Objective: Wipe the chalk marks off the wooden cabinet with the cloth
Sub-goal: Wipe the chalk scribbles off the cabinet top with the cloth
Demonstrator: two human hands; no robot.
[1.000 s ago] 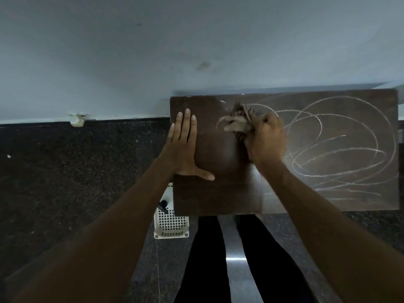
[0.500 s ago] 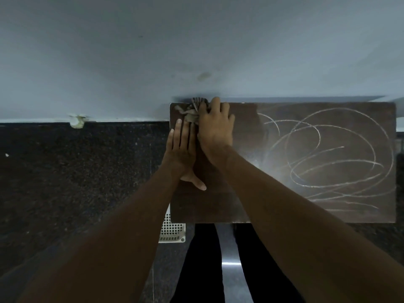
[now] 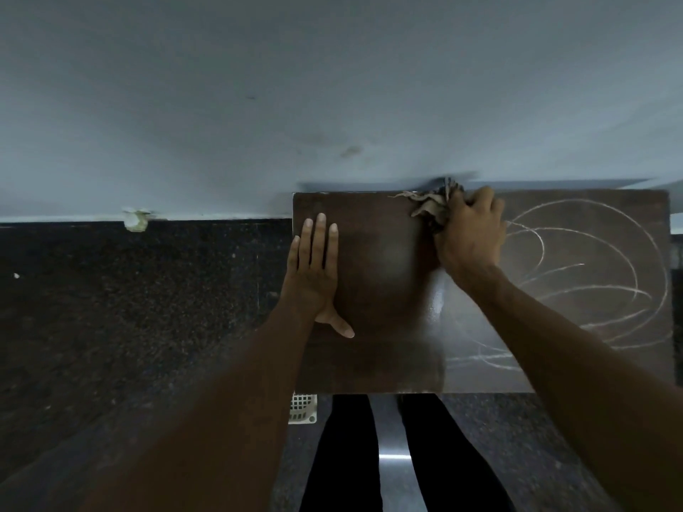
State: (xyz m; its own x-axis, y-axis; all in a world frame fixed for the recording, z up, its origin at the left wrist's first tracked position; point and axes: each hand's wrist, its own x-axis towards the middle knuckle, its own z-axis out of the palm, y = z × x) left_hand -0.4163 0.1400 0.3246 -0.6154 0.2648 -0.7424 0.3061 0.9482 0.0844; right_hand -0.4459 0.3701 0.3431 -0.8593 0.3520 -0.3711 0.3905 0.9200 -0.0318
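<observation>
Half of the wooden cabinet [image 3: 384, 275] top is seen cleared; chalk marks [image 3: 591, 275] remain across the right half.

The cloth [image 3: 432, 210] is bunched in the closed right hand [image 3: 471, 234] at the far edge, near the middle; the left hand [image 3: 314, 275] is laid flat, fingers spread, by the left edge. Firm, overlapping strokes toward the right edge are judged best, with the cabinet kept steadied.

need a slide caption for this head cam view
Right hand rubs a crumpled cloth along the wooden cabinet top's far edge; left hand braces flat; chalk marks remain right.
</observation>
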